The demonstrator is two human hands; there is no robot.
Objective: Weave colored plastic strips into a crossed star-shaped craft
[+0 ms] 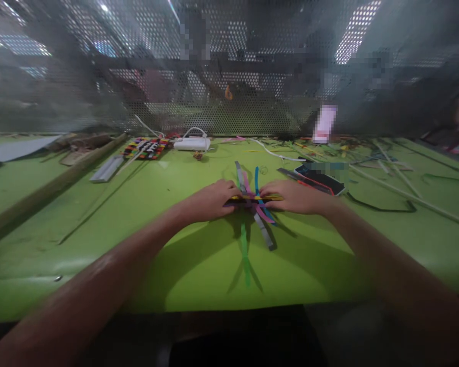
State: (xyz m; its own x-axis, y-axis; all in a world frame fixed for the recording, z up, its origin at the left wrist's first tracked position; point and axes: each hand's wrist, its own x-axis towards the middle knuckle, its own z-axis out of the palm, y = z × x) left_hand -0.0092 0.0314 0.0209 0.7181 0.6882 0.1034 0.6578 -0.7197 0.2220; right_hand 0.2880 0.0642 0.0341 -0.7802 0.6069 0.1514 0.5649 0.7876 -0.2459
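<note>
Both my hands rest on a small bundle of coloured strips (254, 201) in the middle of the green table (137, 224). The strips are grey, pink, blue, green and yellow, and they cross each other in a loose weave. My left hand (210, 200) is curled with its fingers pressed on the left end of the yellow strip. My right hand (296, 198) presses the right end, fingers bent over it. A green strip (245, 255) trails from the bundle toward me.
A finished multicoloured woven mat (146, 148) and a white device (192, 143) lie at the back. A long wooden stick (49, 191) crosses the left side. A black-and-red object (321, 181), loose strips and thin rods litter the right. A perforated metal screen (229, 102) stands behind.
</note>
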